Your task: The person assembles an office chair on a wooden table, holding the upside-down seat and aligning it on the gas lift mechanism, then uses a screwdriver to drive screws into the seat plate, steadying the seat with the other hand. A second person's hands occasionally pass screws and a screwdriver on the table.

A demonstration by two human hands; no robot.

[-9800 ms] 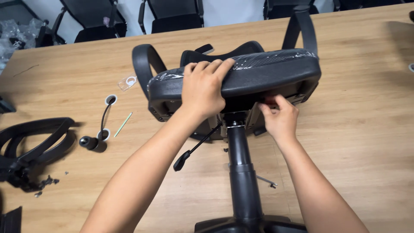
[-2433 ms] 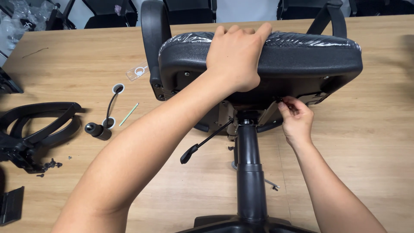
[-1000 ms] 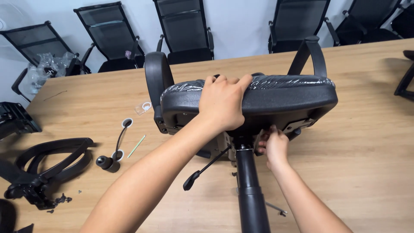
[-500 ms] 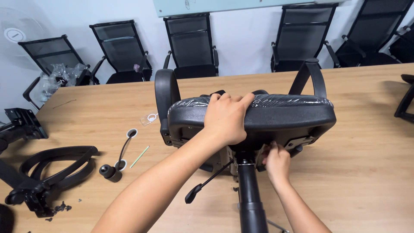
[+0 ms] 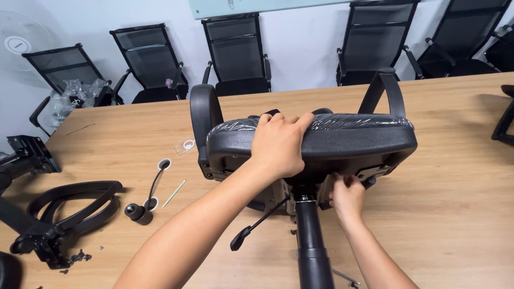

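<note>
Item: office chair seat (image 5: pixel 348 142), black, padded, its top skin wrapped in clear plastic film that catches the light.
Position: lying tipped on the wooden table (image 5: pixel 455 214), padded face turned away from the wearer, underside toward the wearer; long axis runs left to right across the view.
Armrests: left armrest loop (image 5: pixel 202 115) and right armrest loop (image 5: pixel 386 91), both black, rising at the two ends of the seat.
Column: black gas-lift column (image 5: pixel 311 243) runs from the middle of the underside straight toward the wearer, at right angles to the seat's long axis.
Lever: thin black adjustment lever (image 5: pixel 257 225) slants down and left from the mechanism, ending in a knob.
Left hand: left hand (image 5: pixel 278 144) clamped over the near edge of the seat, fingers curled onto the padded face, palm on the rim; holding the seat steady.
Right hand: right hand (image 5: pixel 347 195) tucked under the seat just right of the column, fingertips pressed to the metal mechanism plate (image 5: pixel 375 172); whether they pinch a small part cannot be told.
Key relation: the mechanism lies directly below the left hand's hold and just beside the right hand; the right hand is the nearer one.
Loose parts, left: black chair frame piece (image 5: pixel 64 211), castor wheel (image 5: pixel 138 211), thin green stick (image 5: pixel 174 193), small clear bag (image 5: pixel 184 146).
Background: row of black mesh chairs (image 5: pixel 235 53) against the white wall.
</note>
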